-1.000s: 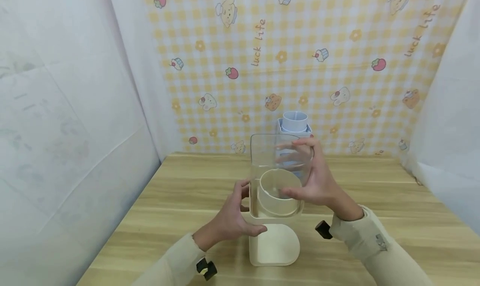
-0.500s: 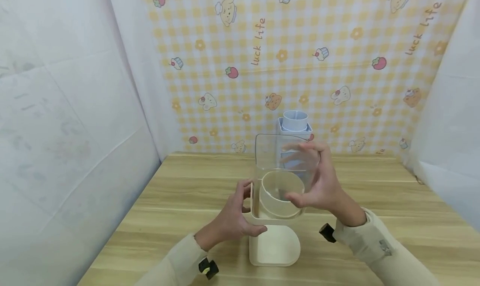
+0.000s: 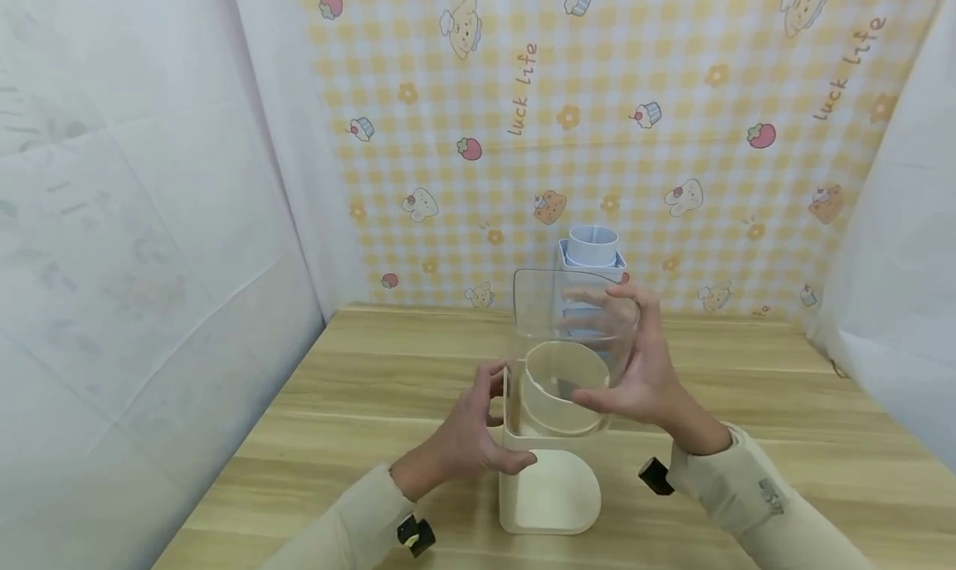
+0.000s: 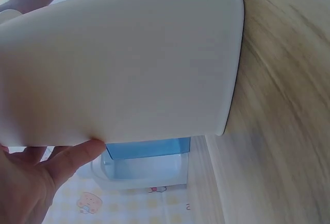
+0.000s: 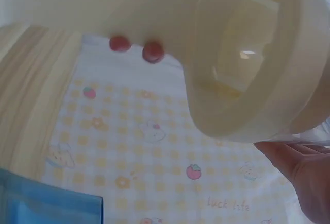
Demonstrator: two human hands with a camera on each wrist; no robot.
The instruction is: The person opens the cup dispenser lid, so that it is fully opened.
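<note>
Between left fingers (image 3: 514, 461) and right fingers (image 3: 595, 400) stands a cream holder (image 3: 558, 443).

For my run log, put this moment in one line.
left grip: holds cream stand | right grip: holds clear container at cream stand's top, seating unclear | blue stand: farther back

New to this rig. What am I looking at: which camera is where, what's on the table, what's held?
No robot here, just a person's bare hands. The wide picture comes from a camera worn on the head, looking forward and down; the other two come from wrist cameras, close to the work. On the wooden table stands a cream stand, with a similar blue stand behind it. The left hand grips the cream stand's side; the right hand holds a clear container at its top. Whether that is fully seated, I can't tell.
</note>
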